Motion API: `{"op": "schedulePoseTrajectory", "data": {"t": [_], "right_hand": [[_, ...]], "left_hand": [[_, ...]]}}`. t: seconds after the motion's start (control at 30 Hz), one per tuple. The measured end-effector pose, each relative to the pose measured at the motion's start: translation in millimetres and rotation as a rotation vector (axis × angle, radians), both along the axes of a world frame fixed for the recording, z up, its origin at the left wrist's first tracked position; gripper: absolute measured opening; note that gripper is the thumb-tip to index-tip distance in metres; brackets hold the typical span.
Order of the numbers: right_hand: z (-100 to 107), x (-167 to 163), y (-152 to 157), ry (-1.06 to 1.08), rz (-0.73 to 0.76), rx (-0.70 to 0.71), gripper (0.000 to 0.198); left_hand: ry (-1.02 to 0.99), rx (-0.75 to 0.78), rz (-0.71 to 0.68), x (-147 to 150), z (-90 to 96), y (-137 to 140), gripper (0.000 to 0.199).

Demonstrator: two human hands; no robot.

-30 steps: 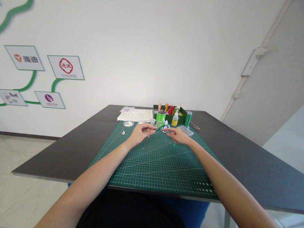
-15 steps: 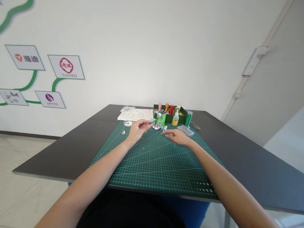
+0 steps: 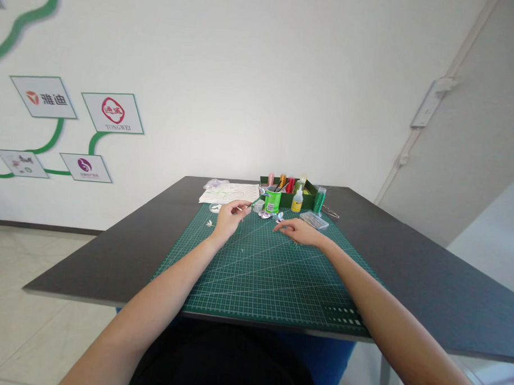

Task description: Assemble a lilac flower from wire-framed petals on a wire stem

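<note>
My left hand [image 3: 231,217] is closed in a pinch on a thin green stem [image 3: 255,201]. The stem slants up to the right and carries a small pale bluish piece at its tip, close to the green can [image 3: 272,201]. Over the mat, my right hand [image 3: 300,232] hovers or rests with its fingers stretched out and slightly bent; it seems to hold nothing. Just beyond its fingertips lie shiny pale petal-like pieces [image 3: 278,217]. A small clear cup [image 3: 257,205] stands behind the stem, beside the can.
A green cutting mat [image 3: 258,277] covers the middle of the dark table [image 3: 123,261]. Behind are a green box [image 3: 286,200] with colourful tubes, a glue bottle [image 3: 297,200], a green glitter tube [image 3: 319,200], a clear flat case [image 3: 314,220] and white textured sheets [image 3: 235,193].
My left hand has moved slightly left, drawing the stem and its tip leftward across the front of the can. My right hand has hardly moved.
</note>
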State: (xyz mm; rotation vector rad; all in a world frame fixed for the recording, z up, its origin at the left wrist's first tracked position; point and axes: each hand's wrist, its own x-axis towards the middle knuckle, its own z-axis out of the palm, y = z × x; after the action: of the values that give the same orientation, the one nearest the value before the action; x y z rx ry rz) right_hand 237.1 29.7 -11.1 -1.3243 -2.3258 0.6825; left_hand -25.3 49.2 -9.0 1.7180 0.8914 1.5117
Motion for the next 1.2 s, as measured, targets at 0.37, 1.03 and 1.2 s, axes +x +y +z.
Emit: {"op": "schedulePoseTrajectory", "data": {"t": [0.37, 1.03, 1.2], "right_hand": [[1.8, -4.7, -4.5, -0.007, 0.05, -0.029, 0.03], [21.3, -13.0, -22.6, 0.132, 0.26, -0.251, 0.032], [27.6, -22.5, -31.3, 0.145, 0.313, -0.268, 0.034]], "left_hand": [[0.084, 0.0, 0.1, -7.7, -0.6, 5.2, 0.025], [0.425, 0.116, 0.242, -20.0, -8.3, 15.0, 0.017], [0.573, 0.173, 0.246, -20.8, -7.5, 12.2, 0.018]]}}
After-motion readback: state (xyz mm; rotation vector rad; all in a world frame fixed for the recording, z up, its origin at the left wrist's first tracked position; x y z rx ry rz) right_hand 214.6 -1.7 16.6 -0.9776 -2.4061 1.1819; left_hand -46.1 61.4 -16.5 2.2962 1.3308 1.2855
